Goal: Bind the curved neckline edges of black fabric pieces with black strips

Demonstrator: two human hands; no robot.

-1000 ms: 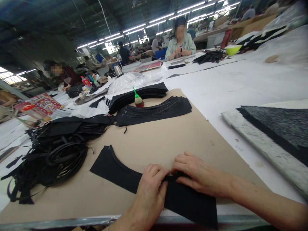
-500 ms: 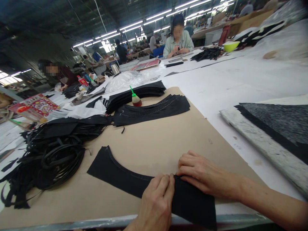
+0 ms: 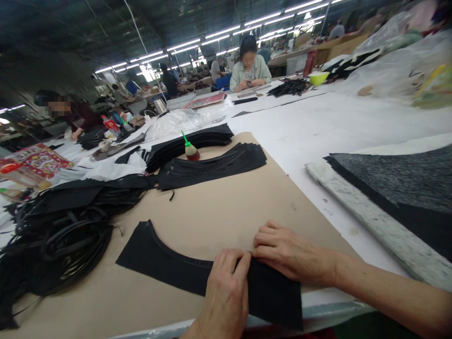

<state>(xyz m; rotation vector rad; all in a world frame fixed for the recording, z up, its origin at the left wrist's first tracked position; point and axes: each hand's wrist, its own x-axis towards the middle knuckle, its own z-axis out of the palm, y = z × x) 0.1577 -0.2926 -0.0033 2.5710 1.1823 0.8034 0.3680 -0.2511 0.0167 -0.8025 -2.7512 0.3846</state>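
Observation:
A curved black fabric piece [image 3: 176, 266] lies on brown paper at the table's front edge, a narrow strip with stitch-like marks running along its inner curve. My left hand [image 3: 229, 285] is closed at that curved edge, fingertips bunched on it. Just to the right, my right hand [image 3: 289, 252] pinches the same edge with curled fingers. The two sets of fingertips almost touch, and they hide the bit of edge between them. Beyond them sits a stack of similar curved pieces [image 3: 212, 172]. A green-tipped squeeze bottle [image 3: 191, 151] stands behind that stack.
Black strips and coils [image 3: 77, 245] heap up on the left. Another black stack [image 3: 190, 141] lies farther back. A speckled board [image 3: 356, 221] with dark fabric on it is at right. A co-worker [image 3: 250, 70] sits across the white table, another person [image 3: 67, 113] at far left.
The view has shifted slightly, so most things appear farther left. Both hands stay at the curved edge of the black piece, with my fingertips drawn a little closer together.

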